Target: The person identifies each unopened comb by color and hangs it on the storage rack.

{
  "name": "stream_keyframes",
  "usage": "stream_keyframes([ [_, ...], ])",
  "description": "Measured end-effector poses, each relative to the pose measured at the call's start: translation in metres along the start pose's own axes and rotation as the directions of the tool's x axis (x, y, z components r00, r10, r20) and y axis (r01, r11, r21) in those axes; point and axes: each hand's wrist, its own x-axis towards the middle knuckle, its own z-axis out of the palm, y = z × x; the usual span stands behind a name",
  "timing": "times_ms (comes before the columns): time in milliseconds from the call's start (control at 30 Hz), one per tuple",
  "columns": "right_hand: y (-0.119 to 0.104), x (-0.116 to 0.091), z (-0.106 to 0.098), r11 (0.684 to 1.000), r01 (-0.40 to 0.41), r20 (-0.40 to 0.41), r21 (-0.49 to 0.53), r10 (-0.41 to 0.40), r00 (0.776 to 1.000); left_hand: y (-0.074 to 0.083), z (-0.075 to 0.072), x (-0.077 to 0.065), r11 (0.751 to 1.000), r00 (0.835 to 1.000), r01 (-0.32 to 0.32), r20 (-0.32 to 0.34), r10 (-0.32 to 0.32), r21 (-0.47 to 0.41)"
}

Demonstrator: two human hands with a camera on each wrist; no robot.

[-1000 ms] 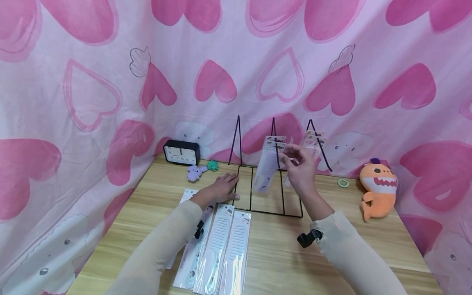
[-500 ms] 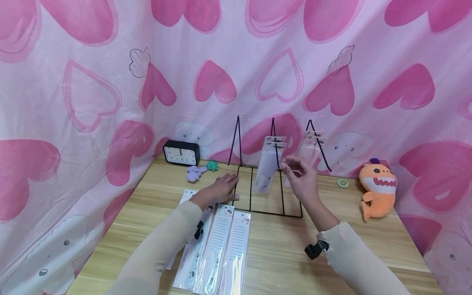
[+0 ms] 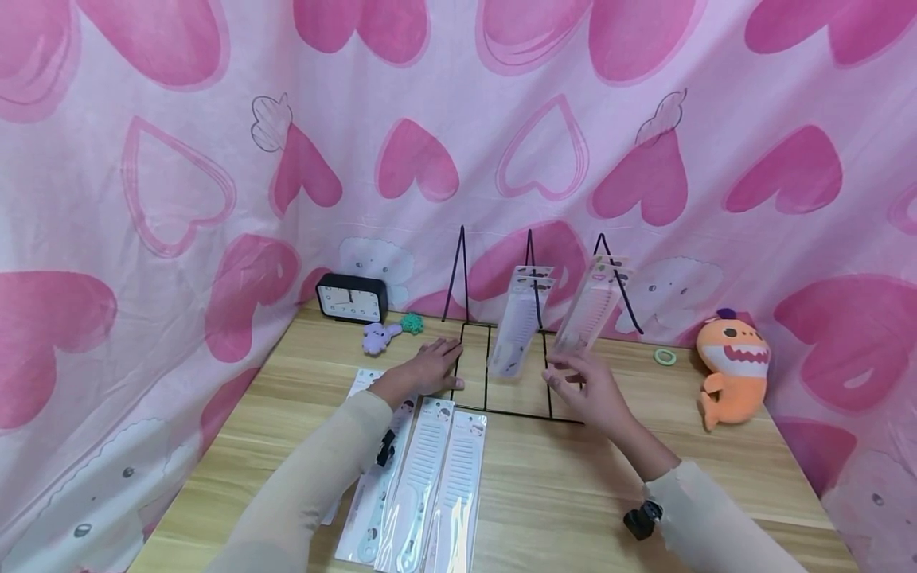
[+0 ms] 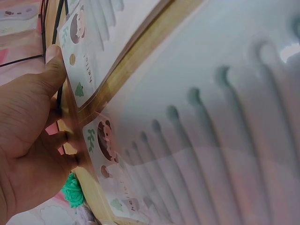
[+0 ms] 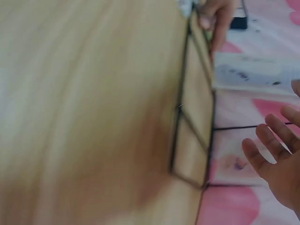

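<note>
A black wire rack (image 3: 530,415) stands on the table, with three upright hooks at its back. Packaged combs (image 3: 517,330) hang in clear wrappers from the middle hook, and more packaged combs (image 3: 587,310) hang from the right hook. The left hook carries nothing. My left hand (image 3: 428,368) rests with fingers extended at the left side of the rack's base. Holding nothing, my right hand (image 3: 595,394) is in front of the right-hand combs, its fingers spread and relaxed in the right wrist view. Several packaged combs (image 3: 458,485) lie side by side beneath and beside my left forearm.
A black-framed clock (image 3: 351,298), a purple bunny toy (image 3: 376,337) and a green tangled ball (image 3: 411,322) stand at the back left. At the right are a pale green ring (image 3: 665,356) and an orange shark plush (image 3: 736,366). A pink heart-patterned curtain (image 3: 344,103) borders the table.
My right hand has left the combs on the middle hook and moved down and toward me, to the right. Those combs hang there now. My left hand has stayed put.
</note>
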Motion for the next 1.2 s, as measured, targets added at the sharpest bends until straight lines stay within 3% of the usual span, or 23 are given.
stream_keyframes([
  [133,0.016,-0.015,0.001,0.989,0.057,0.048,-0.136,-0.051,0.998,0.008,-0.006,-0.006,1.000,1.000,0.002,0.011,-0.002,0.012],
  [267,0.031,-0.027,-0.001,0.950,0.134,0.093,-0.281,-0.113,0.989,0.018,-0.015,-0.015,0.999,1.000,0.006,0.026,-0.007,0.032],
  [433,0.051,-0.037,-0.008,0.907,0.154,0.141,-0.393,-0.106,0.984,0.018,-0.015,-0.016,0.999,1.000,0.009,0.020,-0.010,0.040],
  [700,0.067,-0.042,-0.017,0.901,0.102,0.158,-0.422,-0.038,0.987,0.018,-0.015,-0.015,0.999,1.000,0.011,0.021,-0.012,0.034],
  [1200,0.076,-0.044,-0.013,0.873,0.002,0.172,-0.488,0.094,0.981,0.019,-0.014,-0.014,0.999,0.999,0.029,0.022,-0.029,0.023],
])
